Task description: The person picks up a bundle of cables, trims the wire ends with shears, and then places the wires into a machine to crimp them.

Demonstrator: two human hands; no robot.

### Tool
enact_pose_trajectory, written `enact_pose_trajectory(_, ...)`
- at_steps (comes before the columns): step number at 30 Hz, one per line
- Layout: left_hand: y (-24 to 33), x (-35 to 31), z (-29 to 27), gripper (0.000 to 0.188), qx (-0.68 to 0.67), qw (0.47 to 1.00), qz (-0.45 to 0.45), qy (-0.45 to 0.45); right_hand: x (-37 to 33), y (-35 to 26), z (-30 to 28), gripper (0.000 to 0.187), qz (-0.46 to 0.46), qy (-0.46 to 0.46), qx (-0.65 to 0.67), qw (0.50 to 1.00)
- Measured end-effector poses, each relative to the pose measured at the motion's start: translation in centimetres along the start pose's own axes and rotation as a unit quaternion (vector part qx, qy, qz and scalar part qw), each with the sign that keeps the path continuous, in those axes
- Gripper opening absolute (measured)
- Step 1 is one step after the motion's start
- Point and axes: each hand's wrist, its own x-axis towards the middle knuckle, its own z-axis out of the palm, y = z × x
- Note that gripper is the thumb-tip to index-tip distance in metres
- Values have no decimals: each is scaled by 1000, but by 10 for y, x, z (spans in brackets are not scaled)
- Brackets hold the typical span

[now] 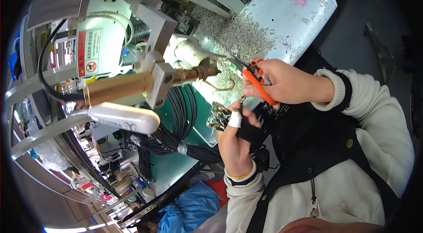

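Observation:
My right hand point(286, 81) is closed on orange-handled scissors point(260, 84), whose dark blades point up and left over the worktable. Below it, my left hand point(235, 138) grips a bundle of black cables point(207, 151) close to their ends. Small green and metallic pieces show at those cable ends point(219, 116), just left of my fingers. A white wrap point(235, 120) covers one finger of that hand. One cable end stands up between the two hands, near the scissors. The fingers partly hide how the bundle is held.
A machine with a brass cylinder point(119, 87) and a white lamp point(125, 118) juts in from the left. Many small metallic bits point(246, 35) lie scattered on the pale machine table point(295, 17). Coiled black cables point(176, 109) rest on a green surface. A person in blue point(191, 206) is at the bottom.

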Motion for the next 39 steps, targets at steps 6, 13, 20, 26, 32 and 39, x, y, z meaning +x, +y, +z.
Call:
enact_pose_trajectory(6, -22, -22, 3, 20, 191, 969, 150, 37, -14, 7, 11, 21, -252, 28, -263, 931)
enact_pose_trajectory(13, -26, -33, 2, 21, 206, 969, 131, 36, -23, -1, 24, 19, -28, 0, -107, 994)
enact_pose_trajectory(20, -17, -38, 4, 18, 160, 978, 120, 53, -29, 14, 25, 27, -456, 159, -484, 730)
enact_pose_trajectory(26, -13, -39, 3, 24, 56, 995, 77, -11, -29, 31, 15, 25, -456, 65, -405, 790)
enact_pose_trajectory(32, -14, -34, -9, 23, -34, 998, 17, -50, -32, 26, 16, 17, -283, -6, -208, 936)
enact_pose_trajectory(39, -21, -35, 7, 12, 123, 989, 62, 56, -41, 21, 19, 12, -370, 41, -513, 774)
